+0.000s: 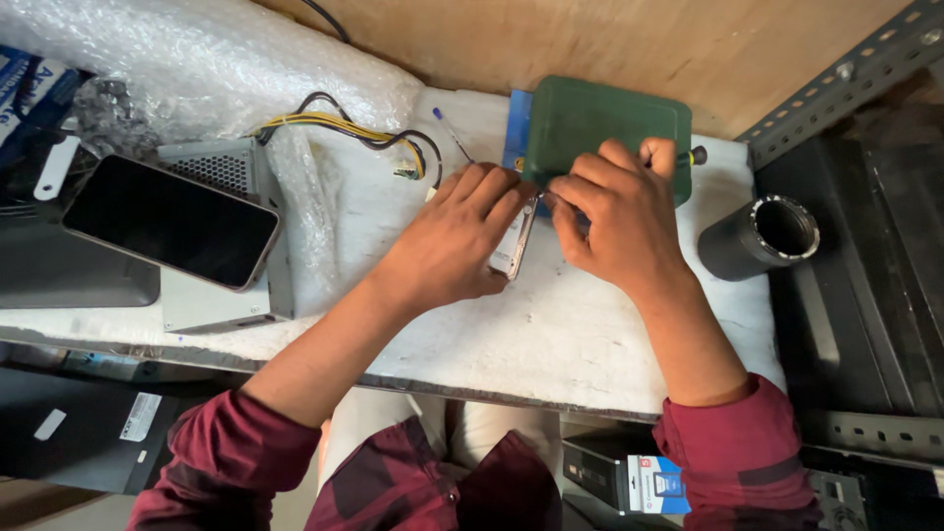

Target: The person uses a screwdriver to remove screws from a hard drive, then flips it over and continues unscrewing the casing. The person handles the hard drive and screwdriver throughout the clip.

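My left hand (454,241) grips a small phone (515,246) held on edge over the white workbench (551,334). My right hand (621,211) is closed around a screwdriver, whose dark handle end (697,155) sticks out past my thumb; its tip meets the phone's top edge between my hands. Both hands lie just in front of a green rectangular case (590,118). Most of the phone is hidden under my left fingers.
A larger black-screened phone (172,221) rests on a grey metal power supply (221,295) with yellow and black wires (344,128). Bubble wrap (197,59) lies at the back left. A pen (452,133), a black cylinder (762,236) and a metal shelf frame (836,88) stand to the right.
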